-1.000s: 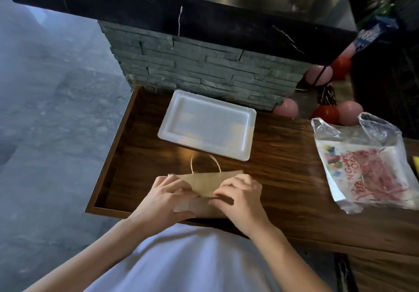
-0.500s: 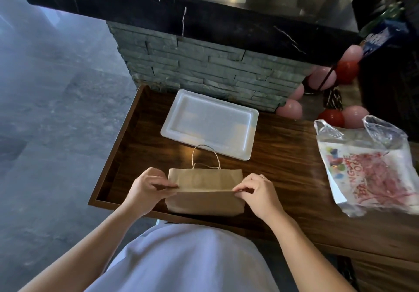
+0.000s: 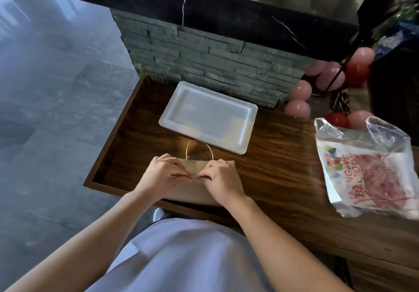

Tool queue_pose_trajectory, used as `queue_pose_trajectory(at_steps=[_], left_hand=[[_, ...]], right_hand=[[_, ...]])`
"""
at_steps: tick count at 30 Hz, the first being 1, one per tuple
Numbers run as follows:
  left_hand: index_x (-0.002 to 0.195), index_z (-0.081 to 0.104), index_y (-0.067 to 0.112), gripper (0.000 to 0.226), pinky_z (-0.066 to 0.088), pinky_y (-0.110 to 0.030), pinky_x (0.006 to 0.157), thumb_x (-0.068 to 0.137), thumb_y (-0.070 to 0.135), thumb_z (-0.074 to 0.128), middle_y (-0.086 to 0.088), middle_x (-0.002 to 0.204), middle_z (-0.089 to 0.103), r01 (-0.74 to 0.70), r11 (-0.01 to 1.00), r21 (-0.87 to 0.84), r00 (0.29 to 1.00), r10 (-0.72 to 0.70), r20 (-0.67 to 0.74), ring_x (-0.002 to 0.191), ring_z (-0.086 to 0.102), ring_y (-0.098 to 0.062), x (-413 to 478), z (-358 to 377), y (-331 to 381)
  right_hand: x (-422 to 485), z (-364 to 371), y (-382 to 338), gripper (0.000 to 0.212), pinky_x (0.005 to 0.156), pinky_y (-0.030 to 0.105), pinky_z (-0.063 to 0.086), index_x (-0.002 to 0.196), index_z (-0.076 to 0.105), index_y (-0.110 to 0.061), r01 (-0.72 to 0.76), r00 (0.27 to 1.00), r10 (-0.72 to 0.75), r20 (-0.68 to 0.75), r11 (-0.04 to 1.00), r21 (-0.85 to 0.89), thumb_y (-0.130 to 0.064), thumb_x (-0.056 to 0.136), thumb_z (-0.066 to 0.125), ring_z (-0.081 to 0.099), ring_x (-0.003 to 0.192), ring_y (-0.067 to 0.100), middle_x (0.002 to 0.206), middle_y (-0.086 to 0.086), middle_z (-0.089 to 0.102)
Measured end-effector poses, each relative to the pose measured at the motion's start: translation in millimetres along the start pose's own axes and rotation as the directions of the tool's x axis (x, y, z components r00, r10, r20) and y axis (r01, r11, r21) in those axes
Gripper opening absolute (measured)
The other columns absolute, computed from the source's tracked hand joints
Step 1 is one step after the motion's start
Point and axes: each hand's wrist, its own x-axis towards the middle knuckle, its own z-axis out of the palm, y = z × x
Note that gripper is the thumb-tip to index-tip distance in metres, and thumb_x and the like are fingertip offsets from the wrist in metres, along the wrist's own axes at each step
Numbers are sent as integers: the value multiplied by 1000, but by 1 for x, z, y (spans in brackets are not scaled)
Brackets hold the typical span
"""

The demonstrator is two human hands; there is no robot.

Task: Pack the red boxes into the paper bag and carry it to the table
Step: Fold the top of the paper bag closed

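Note:
A brown paper bag (image 3: pixel 194 166) with a thin cord handle stands near the front edge of the dark wooden counter (image 3: pixel 278 173). My left hand (image 3: pixel 162 174) and my right hand (image 3: pixel 221 178) meet at the middle of the bag's top edge, fingertips pinching the folded paper. Both hands hide most of the bag's front. No red box shows in this view.
A white rectangular tray (image 3: pixel 209 117) lies behind the bag, against a grey stone-faced pillar (image 3: pixel 204 60). At the right lies a clear plastic bag (image 3: pixel 367 169) with red print. Pink and red balloons (image 3: pixel 328 80) sit at the back right. Grey floor lies left of the counter.
My hands were together on the bag, then slid apart to its two top corners, and have now come back to the middle of the top edge.

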Motion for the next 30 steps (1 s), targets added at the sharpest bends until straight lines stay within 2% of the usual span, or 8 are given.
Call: queue_pose_trajectory(at_steps=[6, 10, 14, 17, 19, 24, 27, 30], left_hand=[[76, 81, 36, 14, 57, -18, 67, 67, 28, 86, 23, 80, 71, 252, 960, -119, 967, -254, -2, 83, 63, 0, -16, -20, -40], [68, 79, 43, 21, 60, -18, 70, 67, 23, 87, 19, 84, 74, 484, 824, -294, 871, -485, 75, 85, 69, 1, -22, -15, -55], [84, 81, 34, 25, 56, -23, 83, 69, 16, 85, 11, 116, 66, 513, 784, -349, 855, -501, 131, 106, 61, -3, -19, -11, -61], [95, 81, 28, 32, 56, -40, 95, 75, 4, 80, 6, 131, 58, 665, 498, -556, 739, -548, 393, 120, 59, -18, -21, -10, -64], [97, 81, 27, 32, 54, -45, 97, 79, 1, 75, 6, 129, 61, 696, 375, -612, 699, -548, 459, 117, 62, -24, -24, -8, -63], [80, 83, 22, 30, 62, -31, 76, 75, -6, 73, -1, 116, 70, 544, 434, -718, 793, -545, 271, 98, 73, -22, -25, -4, -46], [80, 83, 23, 22, 62, -33, 78, 73, 3, 75, -9, 97, 77, 488, 480, -729, 802, -576, 158, 92, 75, -25, -22, -6, -33], [86, 81, 22, 20, 62, -25, 69, 80, 4, 74, 0, 83, 79, 443, 515, -734, 798, -599, 61, 85, 76, -17, -19, -6, -20]], right_hand=[[-16, -9, 37, 8, 75, 34, 52, 82, 78, -27, -102, 994, 103, -21, 994, 33, -27, 73, 78, 58, 82, 12, 83, -11, 70], [-23, -5, 43, 9, 73, 29, 52, 80, 78, -26, -135, 989, 141, -47, 983, 122, -22, 73, 80, 52, 80, 10, 80, -13, 66], [-33, -3, 59, 15, 86, 19, 41, 84, 78, -31, -298, 941, 329, -82, 919, 259, -20, 74, 80, 40, 100, 7, 102, -8, 50], [-39, -5, 68, 20, 95, 22, 34, 88, 77, -35, -431, 897, 430, 105, 798, 421, -19, 76, 79, 36, 111, 5, 122, -8, 44], [-39, -5, 66, 26, 96, 21, 33, 91, 76, -39, -483, 871, 441, 216, 694, 534, -18, 76, 79, 38, 113, 3, 126, -11, 44], [-36, 2, 65, 22, 95, 17, 43, 87, 79, -30, -451, 867, 437, 240, 481, 752, -16, 70, 82, 53, 110, -3, 122, -17, 56], [-30, 2, 64, 15, 80, 6, 45, 78, 80, -33, -430, 858, 462, 224, 407, 806, -21, 68, 82, 56, 98, -11, 105, -32, 61], [-18, -5, 62, 15, 84, 20, 49, 71, 78, -28, -390, 849, 490, 198, 327, 861, -13, 72, 80, 63, 99, 11, 107, -5, 69]])
